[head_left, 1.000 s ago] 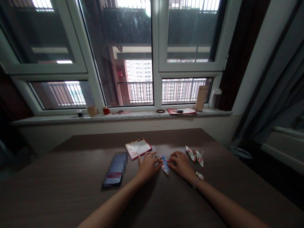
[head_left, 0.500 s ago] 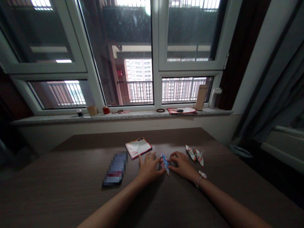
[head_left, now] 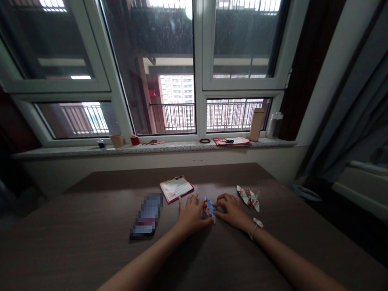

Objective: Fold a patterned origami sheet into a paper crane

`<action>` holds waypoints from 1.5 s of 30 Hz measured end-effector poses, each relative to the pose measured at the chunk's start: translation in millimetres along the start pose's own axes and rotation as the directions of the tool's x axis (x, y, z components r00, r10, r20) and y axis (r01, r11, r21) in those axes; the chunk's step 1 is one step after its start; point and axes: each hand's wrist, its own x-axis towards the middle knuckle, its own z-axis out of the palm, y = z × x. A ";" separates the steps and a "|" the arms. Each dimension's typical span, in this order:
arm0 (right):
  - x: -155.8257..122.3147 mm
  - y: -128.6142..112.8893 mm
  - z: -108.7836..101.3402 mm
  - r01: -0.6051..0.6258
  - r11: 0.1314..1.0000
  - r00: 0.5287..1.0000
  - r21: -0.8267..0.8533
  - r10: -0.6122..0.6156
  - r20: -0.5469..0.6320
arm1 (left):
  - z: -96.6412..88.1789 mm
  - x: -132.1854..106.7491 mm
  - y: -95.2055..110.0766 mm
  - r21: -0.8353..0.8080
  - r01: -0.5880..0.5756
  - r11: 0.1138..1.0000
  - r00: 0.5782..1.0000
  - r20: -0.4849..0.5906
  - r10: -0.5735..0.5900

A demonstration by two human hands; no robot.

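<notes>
A small folded piece of paper (head_left: 209, 207), blue with a printed pattern, lies on the brown table (head_left: 91, 210) between my hands. My left hand (head_left: 191, 212) has its thumb and forefinger on the paper's left side and lower tip, the other fingers spread out over the table. From the right, my right hand (head_left: 232, 208) pinches the paper's edge between thumb and forefinger, its other fingers curled. Just beyond that hand rest several folded paper shapes (head_left: 249, 198), white with red and green print. A pale band circles my right wrist.
Left of my left hand lies a phone (head_left: 148, 216) with a blurred screen. Behind it is a stack of printed paper sheets (head_left: 176, 188). On the windowsill (head_left: 178, 146) stand a paper cup (head_left: 117, 141), a red spool (head_left: 135, 140), scissors (head_left: 229, 141) on papers, and a tan bottle (head_left: 256, 124).
My left thumb has shifted slightly to the right along the paper's lower tip. My right hand and the other things keep nearly the same places.
</notes>
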 end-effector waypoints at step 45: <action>3.7 -7.9 5.6 -0.014 0.996 0.997 -0.084 0.007 -0.079 | 1.6 11.4 -16.7 -0.129 0.056 0.990 0.998 -0.032 -0.061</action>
